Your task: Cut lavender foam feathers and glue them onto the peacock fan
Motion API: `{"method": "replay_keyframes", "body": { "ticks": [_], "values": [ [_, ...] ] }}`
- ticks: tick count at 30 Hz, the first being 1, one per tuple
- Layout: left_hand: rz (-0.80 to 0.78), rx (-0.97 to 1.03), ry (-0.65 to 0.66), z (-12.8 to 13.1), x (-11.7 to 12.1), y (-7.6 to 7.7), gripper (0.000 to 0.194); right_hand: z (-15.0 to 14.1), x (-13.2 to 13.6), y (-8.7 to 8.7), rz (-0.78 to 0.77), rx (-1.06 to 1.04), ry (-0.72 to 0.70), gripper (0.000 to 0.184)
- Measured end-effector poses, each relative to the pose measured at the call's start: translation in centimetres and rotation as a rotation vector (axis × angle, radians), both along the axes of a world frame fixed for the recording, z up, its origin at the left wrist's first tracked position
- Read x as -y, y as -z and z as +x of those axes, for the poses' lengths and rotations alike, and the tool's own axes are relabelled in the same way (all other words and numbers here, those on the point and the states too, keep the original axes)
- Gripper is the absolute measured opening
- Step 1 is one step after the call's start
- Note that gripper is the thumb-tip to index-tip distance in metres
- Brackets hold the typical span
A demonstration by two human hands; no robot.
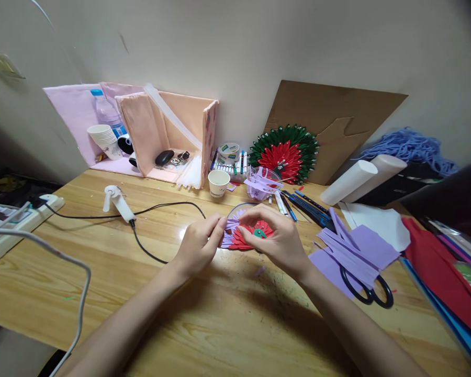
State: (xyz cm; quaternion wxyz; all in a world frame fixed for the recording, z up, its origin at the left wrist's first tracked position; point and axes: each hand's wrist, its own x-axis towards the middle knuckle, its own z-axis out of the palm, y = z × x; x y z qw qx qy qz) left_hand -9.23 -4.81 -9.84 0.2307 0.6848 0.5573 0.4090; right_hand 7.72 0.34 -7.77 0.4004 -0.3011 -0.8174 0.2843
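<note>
Handling a purple strip mid-frame, your left fingers pinch it; whether your curved right fingers grip is unclear.

Glossy smooth wood table, matt brown cardboard, pale paper cup

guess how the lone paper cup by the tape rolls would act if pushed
The paper cup would probably tip easily, as it narrows toward its base. Its thin-looking wall suggests it is light and may dent if squeezed. Knocked over, its round, tapered side would likely roll in a curve.
</note>
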Motion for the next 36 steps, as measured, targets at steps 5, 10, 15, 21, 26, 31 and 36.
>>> {"method": "replay_keyframes", "body": {
  "ticks": [5, 10, 15, 21, 26, 31, 36],
  "values": [
    [0.014, -0.005, 0.002, 0.05, 0.06, -0.14, 0.035, -0.03, 0.03, -0.07, -0.012, -0.01, -0.004, 0.007],
    [0.035, -0.022, 0.009, 0.12, 0.11, -0.21, 0.033, 0.06, -0.03, 0.12, -0.092, -0.031, -0.021, 0.007],
    [0.057, -0.065, 0.005, 0.14, 0.09, -0.16, 0.034, 0.1, -0.06, 0.21, -0.147, -0.04, -0.034, 0.004],
    [0.04, -0.074, 0.01, 0.13, 0.13, -0.2, 0.034, 0.06, -0.01, 0.17, -0.118, -0.042, -0.036, 0.002],
    [0.015, -0.051, 0.013, 0.15, 0.17, -0.2, 0.034, 0.05, 0.04, 0.07, -0.094, -0.036, -0.027, 0.002],
    [-0.004, 0.023, 0.013, 0.21, 0.13, -0.22, 0.035, 0.0, 0.05, -0.06, -0.094, -0.025, -0.034, 0.003],
    [-0.023, 0.088, 0.002, 0.26, 0.12, -0.32, 0.036, 0.07, 0.0, -0.15, -0.095, -0.032, -0.029, 0.004]
  ]
}}
